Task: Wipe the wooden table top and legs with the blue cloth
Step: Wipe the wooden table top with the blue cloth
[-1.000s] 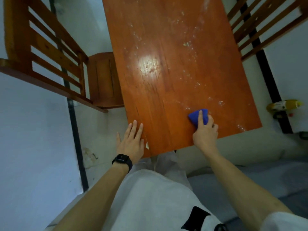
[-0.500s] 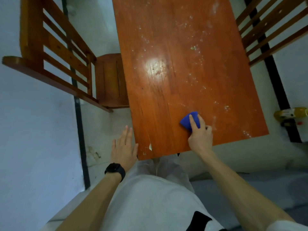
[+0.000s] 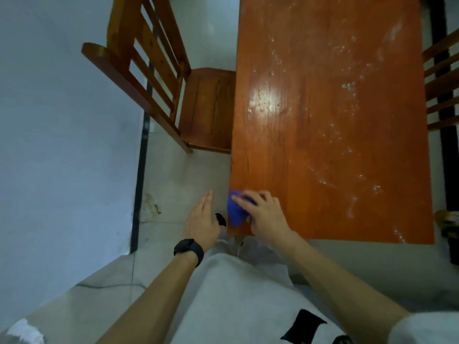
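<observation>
Blue cloth on orange-brown table — white-speckled — black watch.

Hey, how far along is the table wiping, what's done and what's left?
Done: little shows as finished; only the left strip of the wooden table top looks free of specks. In hand: the right hand presses the blue cloth at the near left corner, while the left hand hovers open beside the edge. Left: white residue across the right half, and the legs, which are out of view.

Wooden table top, blue cloth at near-left corner.
</observation>
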A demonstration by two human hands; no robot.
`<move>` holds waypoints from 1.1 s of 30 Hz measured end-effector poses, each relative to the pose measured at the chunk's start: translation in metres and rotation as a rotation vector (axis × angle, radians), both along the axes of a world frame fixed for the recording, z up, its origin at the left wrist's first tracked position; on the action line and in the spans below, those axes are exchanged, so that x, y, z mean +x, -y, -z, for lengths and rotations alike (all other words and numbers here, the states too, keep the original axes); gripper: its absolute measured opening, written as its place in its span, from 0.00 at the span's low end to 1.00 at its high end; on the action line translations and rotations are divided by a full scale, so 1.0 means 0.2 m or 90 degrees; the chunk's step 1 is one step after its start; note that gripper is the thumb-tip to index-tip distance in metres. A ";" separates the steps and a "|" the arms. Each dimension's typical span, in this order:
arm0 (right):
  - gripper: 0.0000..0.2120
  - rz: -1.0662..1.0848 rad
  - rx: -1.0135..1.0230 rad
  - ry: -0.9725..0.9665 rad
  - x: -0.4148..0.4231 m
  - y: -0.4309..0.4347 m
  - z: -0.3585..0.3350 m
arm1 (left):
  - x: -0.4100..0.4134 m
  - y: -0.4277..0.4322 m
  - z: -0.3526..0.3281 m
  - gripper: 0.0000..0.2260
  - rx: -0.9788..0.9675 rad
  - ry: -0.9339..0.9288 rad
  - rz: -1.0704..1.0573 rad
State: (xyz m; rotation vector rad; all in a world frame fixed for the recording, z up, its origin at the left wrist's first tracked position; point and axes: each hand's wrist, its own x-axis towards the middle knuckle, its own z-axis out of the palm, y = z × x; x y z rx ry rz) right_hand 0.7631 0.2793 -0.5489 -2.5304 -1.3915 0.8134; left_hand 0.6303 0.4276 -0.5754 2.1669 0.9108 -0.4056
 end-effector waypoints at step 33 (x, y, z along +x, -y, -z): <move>0.37 0.241 0.004 0.134 0.18 0.28 0.09 | 0.42 0.19 -0.09 0.33 0.133 -0.172 0.332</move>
